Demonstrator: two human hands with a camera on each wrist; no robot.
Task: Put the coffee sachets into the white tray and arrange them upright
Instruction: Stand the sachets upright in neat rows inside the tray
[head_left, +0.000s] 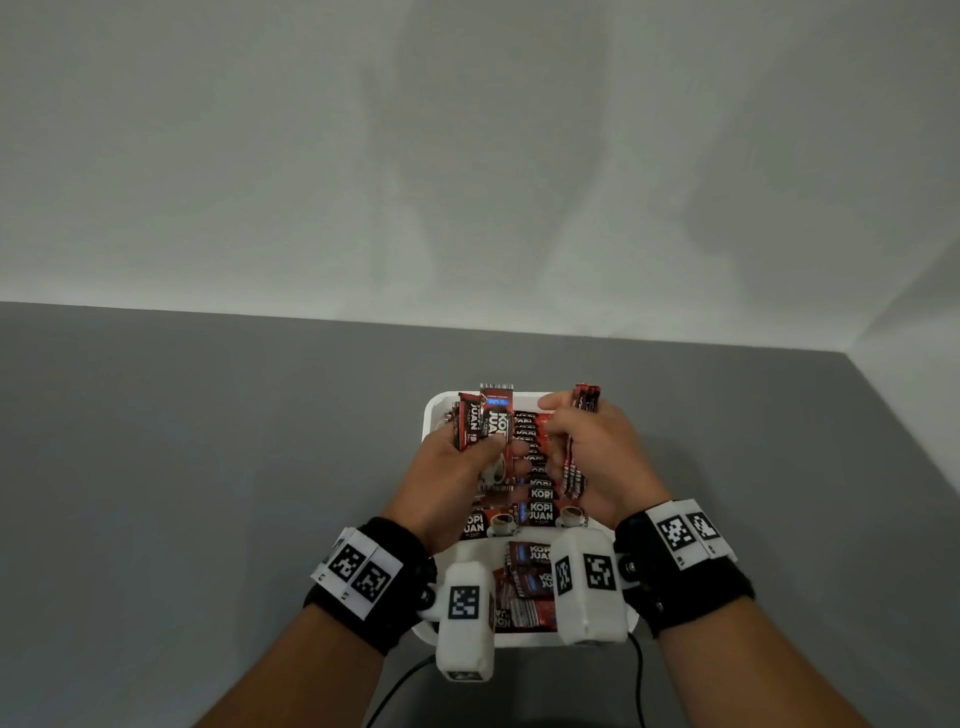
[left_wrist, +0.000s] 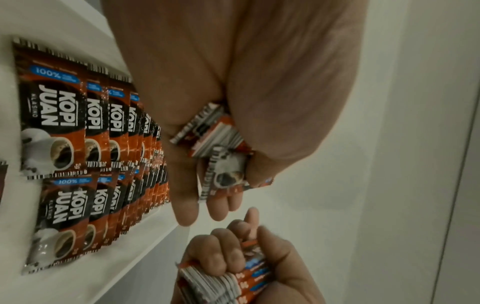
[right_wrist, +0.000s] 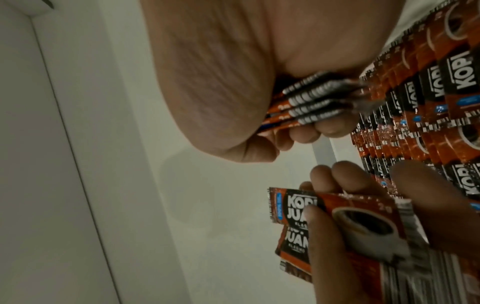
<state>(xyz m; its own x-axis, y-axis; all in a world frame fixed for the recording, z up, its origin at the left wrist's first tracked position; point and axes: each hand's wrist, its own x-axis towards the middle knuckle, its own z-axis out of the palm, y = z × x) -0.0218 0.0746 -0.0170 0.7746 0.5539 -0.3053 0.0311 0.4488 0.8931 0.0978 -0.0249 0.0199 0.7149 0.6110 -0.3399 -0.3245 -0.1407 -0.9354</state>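
Fingers of both hands (head_left: 457, 467) (head_left: 587, 457) pinch bundles of coffee sachets (head_left: 491, 415) above the white tray (head_left: 431, 410).

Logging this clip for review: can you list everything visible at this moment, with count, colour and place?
white tray: one, white, on the table, near edge.
sachets in the tray: many, red-black, two upright rows.
loose sachets: several, red-black, lying in a near section behind the wrist cameras.
table: one, grey.
wall: white, behind.
cable: black, near edge.
left hand: grips a few sachets.
right hand: grips a stack of sachets.
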